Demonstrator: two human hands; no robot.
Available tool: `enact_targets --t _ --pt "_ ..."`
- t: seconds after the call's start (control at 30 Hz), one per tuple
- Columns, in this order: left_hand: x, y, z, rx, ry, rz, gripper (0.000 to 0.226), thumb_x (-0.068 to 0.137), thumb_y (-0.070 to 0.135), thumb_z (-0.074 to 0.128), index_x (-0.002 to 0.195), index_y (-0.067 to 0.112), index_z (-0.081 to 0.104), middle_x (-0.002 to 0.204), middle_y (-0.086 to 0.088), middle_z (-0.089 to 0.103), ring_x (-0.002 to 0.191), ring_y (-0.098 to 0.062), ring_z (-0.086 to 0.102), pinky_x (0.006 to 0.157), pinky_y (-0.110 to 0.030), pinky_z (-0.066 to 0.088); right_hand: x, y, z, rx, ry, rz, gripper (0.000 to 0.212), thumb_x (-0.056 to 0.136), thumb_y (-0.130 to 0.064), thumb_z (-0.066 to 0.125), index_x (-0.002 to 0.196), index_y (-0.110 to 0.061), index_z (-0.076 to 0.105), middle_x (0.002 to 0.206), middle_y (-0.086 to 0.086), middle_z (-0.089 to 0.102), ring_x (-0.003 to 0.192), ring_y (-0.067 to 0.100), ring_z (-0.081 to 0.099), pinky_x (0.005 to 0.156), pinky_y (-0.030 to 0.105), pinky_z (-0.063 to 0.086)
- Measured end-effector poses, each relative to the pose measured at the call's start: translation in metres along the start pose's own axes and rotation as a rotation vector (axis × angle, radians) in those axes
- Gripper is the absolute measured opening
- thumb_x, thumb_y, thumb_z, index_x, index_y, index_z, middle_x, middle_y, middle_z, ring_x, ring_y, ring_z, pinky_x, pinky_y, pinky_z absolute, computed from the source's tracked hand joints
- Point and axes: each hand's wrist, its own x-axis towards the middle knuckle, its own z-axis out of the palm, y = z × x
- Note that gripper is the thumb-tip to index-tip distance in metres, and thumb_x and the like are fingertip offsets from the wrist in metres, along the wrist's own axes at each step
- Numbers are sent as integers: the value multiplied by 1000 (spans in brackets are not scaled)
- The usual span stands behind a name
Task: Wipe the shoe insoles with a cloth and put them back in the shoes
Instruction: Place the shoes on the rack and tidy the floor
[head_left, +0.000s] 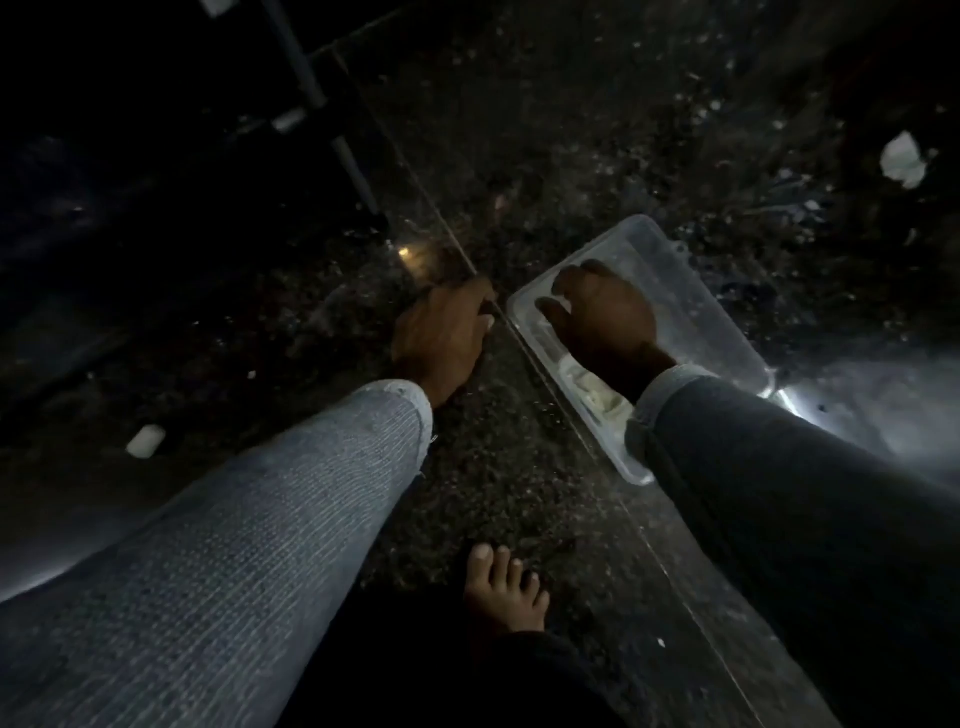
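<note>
The speckled stone floor (519, 493) lay in near darkness. Nearest, a bare foot (501, 587) rested on it; beyond stood a clear plastic tub (691, 270). The right hand (605, 317) reached into the tub, fingers curled over something pale (cloth or insole, I could not tell which). The left hand (441, 332) was just left of the tub, low to the floor, its grasp unreadable. No shoes showed. A wet cloth would probably be limp and light, best pinched at a bunched fold.
</note>
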Motion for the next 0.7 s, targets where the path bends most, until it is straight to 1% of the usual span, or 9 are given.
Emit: enact_targets --t 0.1,0.17,0.23,0.3,0.37,0.43,0.53,0.63,0.7 --pt "-27 -47 -19 -21 -11 -105 22 93 32 58 114 26 57 108 -5 68 103 -30 63 86 -42 51 12 -48 8 15 -83 -66 32 95 -37 49 110 -13 62 112 14 63 100 35 61 80 39 51" --pt "-48 -79 -30 -9 -15 -181 24 93 34 57 117 27 56 112 -5 67 105 -30 62 88 -41 50 13 -80 16 0 -147 -124 30 97 -35 45 111 -13 61 110 15 64 97 36 62 78 39 50" --pt "-70 -108 -41 0 -23 -251 26 94 34 57 119 27 56 116 -7 66 109 -32 61 89 -42 49 10 -109 25 -22 -165 -205 33 98 -37 44 115 -12 58 112 17 62 96 38 62 77 41 50" --pt "-94 -135 -51 8 -32 -308 27 95 34 55 121 25 56 118 -8 65 110 -33 59 89 -43 47 5 -136 36 -74 -206 -271 35 97 -39 43 117 -14 56 114 16 61 97 38 61 80 43 51" --pt "-118 -160 -58 2 -27 -358 27 96 35 53 122 25 56 119 -8 64 109 -35 59 87 -43 47 2 -161 48 -133 -260 -315 36 98 -41 42 119 -15 56 116 15 61 100 38 60 80 41 48" --pt "-138 -185 -60 -27 -24 -406 27 97 33 52 121 22 56 118 -10 64 107 -35 59 88 -46 49 -1 -182 60 -173 -308 -344 41 99 -42 40 128 -15 51 122 16 59 105 38 58 82 40 46" --pt "-164 -216 -61 -71 -15 -484 29 99 33 49 123 19 56 121 -13 62 108 -38 58 89 -48 47 -6 -209 77 -194 -377 -398 48 100 -44 38 138 -15 42 131 17 53 114 39 53 91 43 44" --pt "-180 -243 -63 -60 21 -541 25 98 30 49 117 15 56 120 -14 60 106 -39 58 86 -47 46 -9 -234 94 -196 -379 -438 44 98 -43 43 133 -16 46 127 17 56 111 40 54 89 43 45" --pt "-184 -260 -65 -59 45 -594 25 96 29 53 117 16 56 120 -13 61 106 -39 59 85 -45 47 -13 -248 105 -231 -388 -454 45 97 -44 43 133 -17 45 129 16 54 113 39 54 92 44 44"
